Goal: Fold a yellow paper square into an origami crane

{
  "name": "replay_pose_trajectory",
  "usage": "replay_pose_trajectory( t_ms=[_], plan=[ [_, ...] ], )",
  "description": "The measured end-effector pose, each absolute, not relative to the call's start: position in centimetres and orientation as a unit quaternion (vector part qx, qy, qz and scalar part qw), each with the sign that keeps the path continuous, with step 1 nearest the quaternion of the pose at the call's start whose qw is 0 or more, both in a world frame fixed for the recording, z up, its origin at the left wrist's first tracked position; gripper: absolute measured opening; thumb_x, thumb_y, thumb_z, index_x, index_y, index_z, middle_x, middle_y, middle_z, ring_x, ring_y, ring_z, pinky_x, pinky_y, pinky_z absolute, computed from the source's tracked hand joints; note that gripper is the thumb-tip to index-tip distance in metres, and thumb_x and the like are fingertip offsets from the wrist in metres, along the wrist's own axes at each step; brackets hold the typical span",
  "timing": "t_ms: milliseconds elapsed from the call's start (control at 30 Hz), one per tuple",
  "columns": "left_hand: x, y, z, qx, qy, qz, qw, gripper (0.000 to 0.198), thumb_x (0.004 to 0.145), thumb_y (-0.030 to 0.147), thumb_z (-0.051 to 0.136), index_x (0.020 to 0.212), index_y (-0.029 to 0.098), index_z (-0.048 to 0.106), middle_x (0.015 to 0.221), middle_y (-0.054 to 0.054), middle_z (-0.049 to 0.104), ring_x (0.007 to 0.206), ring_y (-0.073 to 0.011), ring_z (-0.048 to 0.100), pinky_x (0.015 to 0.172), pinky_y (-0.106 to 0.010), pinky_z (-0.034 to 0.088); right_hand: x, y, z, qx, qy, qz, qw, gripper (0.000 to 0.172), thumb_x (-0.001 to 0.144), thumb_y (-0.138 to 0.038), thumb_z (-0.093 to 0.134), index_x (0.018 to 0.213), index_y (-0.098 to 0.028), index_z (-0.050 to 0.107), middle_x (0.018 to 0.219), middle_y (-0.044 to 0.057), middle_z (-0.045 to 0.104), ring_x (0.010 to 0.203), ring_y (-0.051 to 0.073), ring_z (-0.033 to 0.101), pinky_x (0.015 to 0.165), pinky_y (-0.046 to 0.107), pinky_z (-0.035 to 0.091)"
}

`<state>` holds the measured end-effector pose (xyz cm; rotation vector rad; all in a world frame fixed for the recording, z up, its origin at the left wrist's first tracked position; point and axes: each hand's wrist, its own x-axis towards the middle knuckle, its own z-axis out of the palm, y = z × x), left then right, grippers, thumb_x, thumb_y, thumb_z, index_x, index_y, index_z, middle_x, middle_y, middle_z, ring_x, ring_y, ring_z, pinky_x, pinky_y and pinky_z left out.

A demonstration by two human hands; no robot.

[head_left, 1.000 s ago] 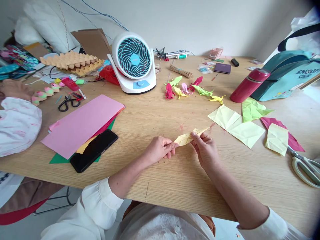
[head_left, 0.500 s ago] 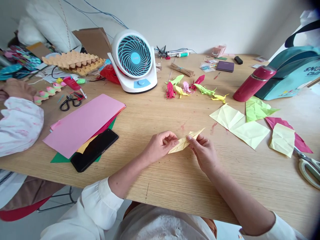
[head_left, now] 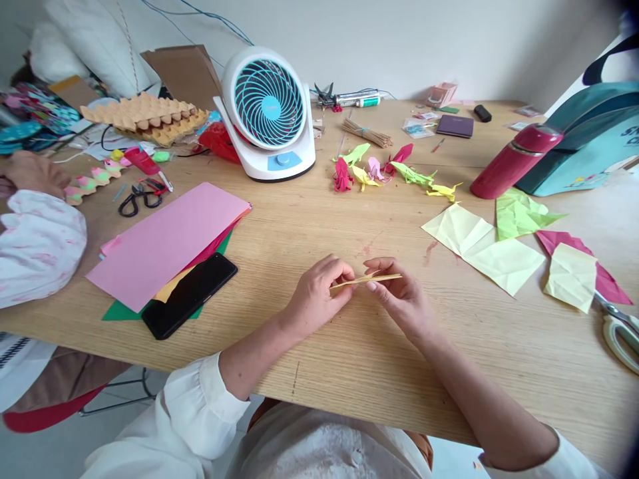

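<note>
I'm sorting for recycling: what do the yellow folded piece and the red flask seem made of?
Yellow folded piece: apparently matte paper, by its thin, layered edges. Red flask: perhaps painted metal with a slight sheen, given its silvery ring; plastic remains possible.

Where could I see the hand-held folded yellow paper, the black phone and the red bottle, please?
Folded yellow paper (head_left: 366,279): head view, middle of its visible edge.
Black phone (head_left: 190,296): head view, middle of its screen.
Red bottle (head_left: 516,161): head view, side of its body.

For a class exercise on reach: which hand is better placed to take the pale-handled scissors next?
Probably the right hand: it is nearer the scissors than the left hand, though both are at the folded paper.
</note>
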<state>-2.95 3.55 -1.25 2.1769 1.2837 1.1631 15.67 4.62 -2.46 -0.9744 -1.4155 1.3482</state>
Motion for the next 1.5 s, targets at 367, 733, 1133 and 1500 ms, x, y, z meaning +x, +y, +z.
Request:
replay_pose_trajectory(
  t_ms=[367, 733, 1133, 1500],
  plan=[
    [-2.5, 1.3, -2.8, 0.910, 0.356, 0.212, 0.022, 0.019, 0.098, 0.008, 0.041, 0.087, 0.017, 0.054, 0.089, -0.004, 0.058, 0.083, -0.0169, 0.054, 0.078, -0.029, 0.047, 20.7, 0.6, -2.3, -0.465, -0.770, 0.260, 0.352, 0.014, 0.096, -0.026, 0.057, 0.109, -0.024, 0.063, 0.107, 0.005, 0.060, 0.096, 0.019, 0.061, 0.083, 0.035, 0.050],
    [-3.1, 1.0, -2.3, 0.854, 0.385, 0.189, 0.294, 0.014, 0.090, 0.026, 0.068, 0.091, 0.018, 0.057, 0.100, -0.004, 0.057, 0.093, -0.0174, 0.057, 0.083, -0.028, 0.046, 21.3, -1.7, -2.8, -0.441, -0.821, 0.244, 0.267, 0.012, 0.099, -0.019, 0.051, 0.102, -0.024, 0.061, 0.103, 0.006, 0.063, 0.090, 0.019, 0.061, 0.078, 0.035, 0.049],
    [-1.9, 1.0, -1.4, 0.832, 0.442, 0.144, 0.302, 0.021, 0.084, 0.014, 0.073, 0.100, 0.019, 0.060, 0.106, -0.003, 0.061, 0.099, -0.0190, 0.060, 0.084, -0.030, 0.046, 21.0, -1.6, -3.5, -0.472, -0.800, 0.259, 0.265, 0.021, 0.095, -0.023, 0.058, 0.116, -0.025, 0.056, 0.106, 0.007, 0.064, 0.095, 0.022, 0.063, 0.082, 0.038, 0.051],
    [-1.3, 3.8, -0.2, 0.541, 0.461, 0.379, 0.593, 0.024, 0.080, 0.035, 0.073, 0.089, 0.016, 0.061, 0.073, 0.002, 0.062, 0.060, -0.0088, 0.055, 0.054, -0.020, 0.043, 19.2, 1.5, -1.3, -0.486, -0.638, 0.440, 0.404, 0.040, 0.091, -0.044, 0.066, 0.124, -0.024, 0.059, 0.112, 0.008, 0.067, 0.099, 0.022, 0.065, 0.084, 0.034, 0.053]
  ],
)
